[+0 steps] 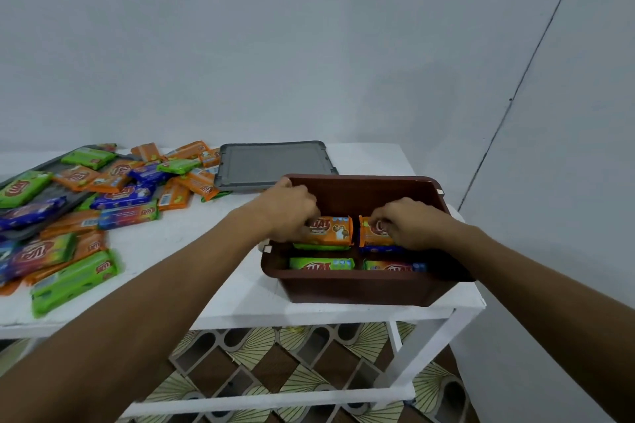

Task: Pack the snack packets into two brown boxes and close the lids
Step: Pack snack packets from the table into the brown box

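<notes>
A: Where do things stand?

B: Both hands are down inside the brown box (pixel 364 285) at about 4 o'clock on the table. The left hand (pixel 292 213) has its fingers curled onto an orange packet (pixel 331 232); the right hand (pixel 407 223) is pinched on a second orange packet (pixel 372 233) just beside it. Both sit on top of packets already packed.

A: What could go wrong?

B: My guess: the stacks rise past the rim and the grey lid (pixel 275 165), lying flat at 12 o'clock behind the box, won't seat. Pressing unevenly could also tip a packet into the gap between the rows.

A: And the rest?

B: The loose packets (pixel 86 203) sprawl at 9 o'clock, some near the table's front edge, so a sleeve or arm could sweep them off. The white table (pixel 220 285) stands against a plain pale wall (pixel 309 45), with patterned floor tiles (pixel 292 374) below.
</notes>
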Demonstrator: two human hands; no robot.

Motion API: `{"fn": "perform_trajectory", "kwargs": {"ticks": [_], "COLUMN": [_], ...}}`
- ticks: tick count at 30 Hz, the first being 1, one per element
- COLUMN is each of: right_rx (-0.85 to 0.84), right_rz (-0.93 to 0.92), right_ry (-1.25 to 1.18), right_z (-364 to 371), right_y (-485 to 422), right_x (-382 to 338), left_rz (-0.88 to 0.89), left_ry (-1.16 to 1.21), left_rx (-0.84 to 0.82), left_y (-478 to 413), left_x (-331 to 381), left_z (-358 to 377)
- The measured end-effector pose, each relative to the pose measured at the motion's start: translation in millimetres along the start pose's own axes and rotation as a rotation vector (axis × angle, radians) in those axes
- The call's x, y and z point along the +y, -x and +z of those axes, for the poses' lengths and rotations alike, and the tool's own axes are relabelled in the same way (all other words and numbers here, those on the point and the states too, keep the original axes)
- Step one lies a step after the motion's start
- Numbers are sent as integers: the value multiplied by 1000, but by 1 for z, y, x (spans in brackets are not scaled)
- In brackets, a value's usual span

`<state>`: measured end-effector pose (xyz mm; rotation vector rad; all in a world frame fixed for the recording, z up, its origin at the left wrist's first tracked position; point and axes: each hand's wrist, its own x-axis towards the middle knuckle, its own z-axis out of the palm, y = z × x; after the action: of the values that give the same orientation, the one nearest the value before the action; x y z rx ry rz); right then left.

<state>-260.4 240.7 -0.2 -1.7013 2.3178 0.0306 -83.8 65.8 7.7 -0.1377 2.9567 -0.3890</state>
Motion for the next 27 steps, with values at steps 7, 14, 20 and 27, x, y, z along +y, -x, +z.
{"fn": "perform_trajectory", "kwargs": {"ticks": [7,14,20,27], "right_rx": [294,461,255,91], "right_rz": [-151,-285,-400,-545], "right_ry": [-99,-160,-35,-38], "right_z": [-12,-19,25,111], "right_y": [-23,-74,-118,-157], "right_x": [-56,-175,-290,-395], "left_rz": [-109,-402,-698,-848], "left_ry": [480,392,348,473], "left_rx": [330,76,142,62], "left_y": [68,195,292,351], "left_x": [-58,-129,-179,-213], "left_z": [39,123,184,214]}}
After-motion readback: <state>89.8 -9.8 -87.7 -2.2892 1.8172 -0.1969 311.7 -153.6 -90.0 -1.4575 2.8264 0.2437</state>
